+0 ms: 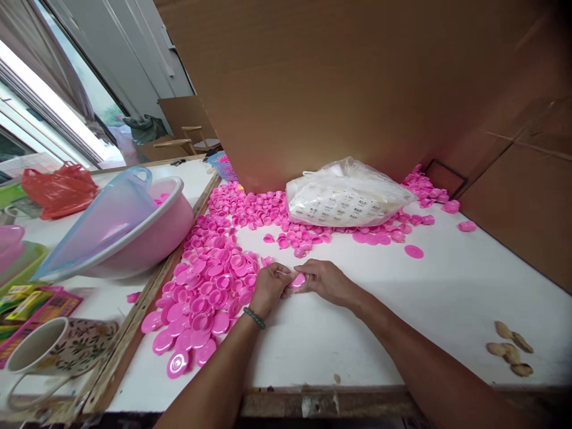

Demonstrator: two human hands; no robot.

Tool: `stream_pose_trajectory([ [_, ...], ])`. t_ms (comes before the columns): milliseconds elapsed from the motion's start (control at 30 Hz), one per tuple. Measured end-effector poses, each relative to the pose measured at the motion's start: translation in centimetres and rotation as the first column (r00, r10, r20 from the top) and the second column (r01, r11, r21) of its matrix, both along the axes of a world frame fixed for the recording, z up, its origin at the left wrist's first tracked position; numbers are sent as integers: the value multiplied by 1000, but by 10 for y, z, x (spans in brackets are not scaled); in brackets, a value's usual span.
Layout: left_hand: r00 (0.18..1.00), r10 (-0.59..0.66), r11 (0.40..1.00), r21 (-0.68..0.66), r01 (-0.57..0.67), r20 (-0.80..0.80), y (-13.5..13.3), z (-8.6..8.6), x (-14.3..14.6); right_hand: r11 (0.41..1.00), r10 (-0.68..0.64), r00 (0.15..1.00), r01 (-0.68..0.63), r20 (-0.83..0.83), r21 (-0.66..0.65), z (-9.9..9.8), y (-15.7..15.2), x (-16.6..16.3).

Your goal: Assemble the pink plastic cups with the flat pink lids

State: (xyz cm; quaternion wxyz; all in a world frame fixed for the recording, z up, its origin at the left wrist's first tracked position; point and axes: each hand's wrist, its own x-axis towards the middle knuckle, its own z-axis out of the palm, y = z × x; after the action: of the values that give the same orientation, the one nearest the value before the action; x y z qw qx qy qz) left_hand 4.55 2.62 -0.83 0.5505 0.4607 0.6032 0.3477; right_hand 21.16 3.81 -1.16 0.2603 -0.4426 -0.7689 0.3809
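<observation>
Between my two hands, just above the white tabletop, is a small pink plastic toy saucer [298, 280], partly covered by fingers. My left hand [271, 289], with a dark bead bracelet at the wrist, pinches it from the left. The fingers of my right hand [325, 281] close on its right side. Left of my hands spreads a heap of pink toy cups and saucers [214, 296]. Behind them, more small pink cups [301, 244] lie by a clear plastic bag [344, 199] of white printed labels. A few flat pink discs [414, 251] rest to the right.
Tall cardboard [357, 89] walls the back and right. A wooden strip [147, 304] divides off the left side, where a pink basin [165, 232], a patterned mug [62, 348] and a red plastic bag [60, 190] stand. Several peanuts [512, 353] lie at right.
</observation>
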Motion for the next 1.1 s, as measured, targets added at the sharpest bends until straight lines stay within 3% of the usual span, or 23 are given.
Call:
stream_pose_trajectory([
  [133,976,-83,996,-10,83,-200,2,5,-5,984,31,982,-63,188,168,-4,2,-3],
  [267,821,-90,980,97,173,-564,2,12,-6,979,24,982,-60,185,193,-5,1,-4],
  [333,764,-58,964,164,211,-643,1,14,-5,975,35,984,-72,175,208,-4,-1,-4],
  [400,787,-89,966,139,218,-610,0,14,-5,972,56,981,-96,184,215,-2,-4,-5],
  [500,886,-150,985,14,173,-439,0,10,-4,967,56,969,-112,240,228,2,-5,-7],
  [600,964,-112,993,-69,98,-241,2,4,-5,971,53,950,-121,308,205,6,-2,-10],
  [800,994,-78,987,-146,66,-77,7,-1,-7,986,107,907,-150,408,74,15,7,-14],
  [1000,999,-19,999,-43,20,39,3,-1,-3,973,-50,909,-50,414,227,14,-4,-7],
  [1100,995,-48,999,1,48,86,3,-3,-3,970,3,939,-87,344,228,13,-4,-2],
])
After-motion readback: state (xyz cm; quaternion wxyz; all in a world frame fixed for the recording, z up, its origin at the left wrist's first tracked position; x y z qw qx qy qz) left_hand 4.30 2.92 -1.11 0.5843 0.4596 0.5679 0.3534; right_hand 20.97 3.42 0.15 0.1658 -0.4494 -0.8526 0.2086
